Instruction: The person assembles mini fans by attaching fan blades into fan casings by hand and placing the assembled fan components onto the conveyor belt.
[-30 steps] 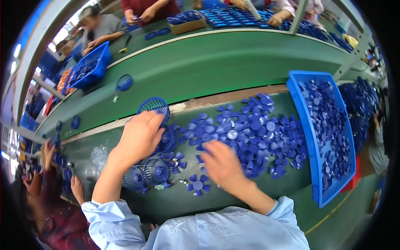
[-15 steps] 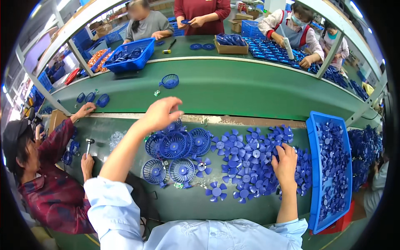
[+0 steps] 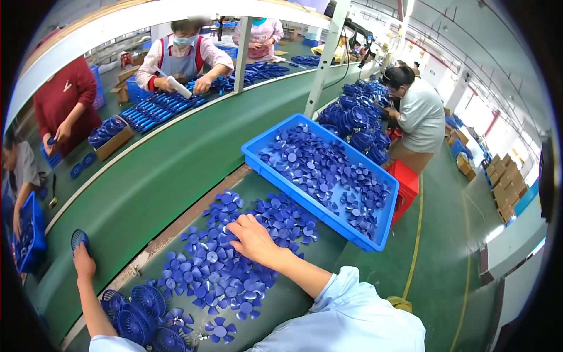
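Note:
Out over the green conveyor belt, my left hand (image 3: 84,265) grips a round blue fan cage (image 3: 79,238) by its lower edge. My right hand (image 3: 255,240) rests on a heap of blue fan blades (image 3: 217,264), its thumb and fingers apart and pointing down among them. Whether its fingertips touch a single blade is hard to make out. Near my left forearm several blue fan cages (image 3: 134,324) lie in a cluster on the table. One loose fan blade (image 3: 220,331) sits beside them.
A large blue tray (image 3: 249,154) of fan blades stands past the heap, with a red stool (image 3: 406,186) beside it. The conveyor belt (image 3: 193,170) runs along the table's far side. Co-workers sit and stand across it, and one person (image 3: 423,114) works by piled blue parts.
My view has turned to the right. My left hand, empty before, now holds a fan cage over the belt. My right hand stays at the blade heap.

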Demonstrator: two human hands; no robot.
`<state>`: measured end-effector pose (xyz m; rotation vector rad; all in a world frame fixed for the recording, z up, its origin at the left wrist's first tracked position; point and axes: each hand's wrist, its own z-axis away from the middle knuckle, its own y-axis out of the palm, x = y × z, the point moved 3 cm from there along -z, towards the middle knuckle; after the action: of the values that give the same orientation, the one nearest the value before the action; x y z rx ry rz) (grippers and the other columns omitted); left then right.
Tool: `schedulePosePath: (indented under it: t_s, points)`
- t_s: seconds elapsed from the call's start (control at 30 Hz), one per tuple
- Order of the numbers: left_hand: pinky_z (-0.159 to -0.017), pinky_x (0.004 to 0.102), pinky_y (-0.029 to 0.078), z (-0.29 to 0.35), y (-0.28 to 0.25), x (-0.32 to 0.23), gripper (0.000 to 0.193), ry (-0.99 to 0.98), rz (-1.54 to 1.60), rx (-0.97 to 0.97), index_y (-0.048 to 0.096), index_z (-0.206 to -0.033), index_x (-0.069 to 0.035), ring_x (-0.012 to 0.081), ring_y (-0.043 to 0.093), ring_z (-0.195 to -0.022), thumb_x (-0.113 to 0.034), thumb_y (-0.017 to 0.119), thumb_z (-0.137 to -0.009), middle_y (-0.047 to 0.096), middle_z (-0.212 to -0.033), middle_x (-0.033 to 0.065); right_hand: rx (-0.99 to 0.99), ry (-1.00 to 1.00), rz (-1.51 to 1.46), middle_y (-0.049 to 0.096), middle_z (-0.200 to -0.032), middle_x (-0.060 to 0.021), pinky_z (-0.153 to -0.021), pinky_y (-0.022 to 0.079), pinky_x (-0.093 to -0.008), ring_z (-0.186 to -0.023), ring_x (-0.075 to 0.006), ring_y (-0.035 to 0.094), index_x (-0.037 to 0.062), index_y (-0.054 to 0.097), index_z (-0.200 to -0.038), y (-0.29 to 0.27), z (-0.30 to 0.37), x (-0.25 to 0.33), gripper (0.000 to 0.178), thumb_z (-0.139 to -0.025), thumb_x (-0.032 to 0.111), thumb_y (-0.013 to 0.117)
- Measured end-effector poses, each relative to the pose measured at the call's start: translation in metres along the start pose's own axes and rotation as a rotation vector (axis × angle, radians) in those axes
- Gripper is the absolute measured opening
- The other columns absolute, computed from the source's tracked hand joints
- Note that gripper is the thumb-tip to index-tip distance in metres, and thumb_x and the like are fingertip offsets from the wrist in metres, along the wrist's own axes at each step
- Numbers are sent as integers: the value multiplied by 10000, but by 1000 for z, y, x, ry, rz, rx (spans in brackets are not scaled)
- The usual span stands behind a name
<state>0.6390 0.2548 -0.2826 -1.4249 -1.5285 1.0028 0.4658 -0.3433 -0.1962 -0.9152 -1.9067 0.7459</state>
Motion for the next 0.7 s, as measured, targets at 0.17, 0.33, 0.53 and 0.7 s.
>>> schedulePosePath:
  t_s: [0.17,0.33,0.53,0.7]
  points:
    - [-907,486,459,0,-5,13,314,4,-3,41,591,-1082,38,446,544,-1037,63,491,-784,591,-1104,259,42,65,-246,550,-969,-141,-749,508,-430,-896,-346,599,53,630,-1048,-2,-5,-2,264,-803,88,723]
    - [-836,464,464,7,-88,-51,257,5,217,-124,600,-1003,23,418,557,-945,77,563,-754,591,-993,222,-297,218,-493,589,-886,-45,-589,488,-270,-663,-110,582,47,662,-1069,-35,0,-1,245,-840,93,736]
    - [-744,415,447,144,-315,-249,225,584,517,-6,557,-885,-14,372,544,-825,60,633,-687,543,-873,183,773,38,-1032,622,-960,-42,-717,503,-300,-823,-127,585,37,647,-1099,-23,72,58,268,-877,172,710]
    - [-753,479,466,220,-357,-314,203,774,609,390,600,-944,-37,380,565,-888,-23,668,-753,594,-941,161,945,-137,-925,585,-936,-115,-707,467,-392,-815,-272,597,15,599,-1034,0,128,72,186,-880,113,635]
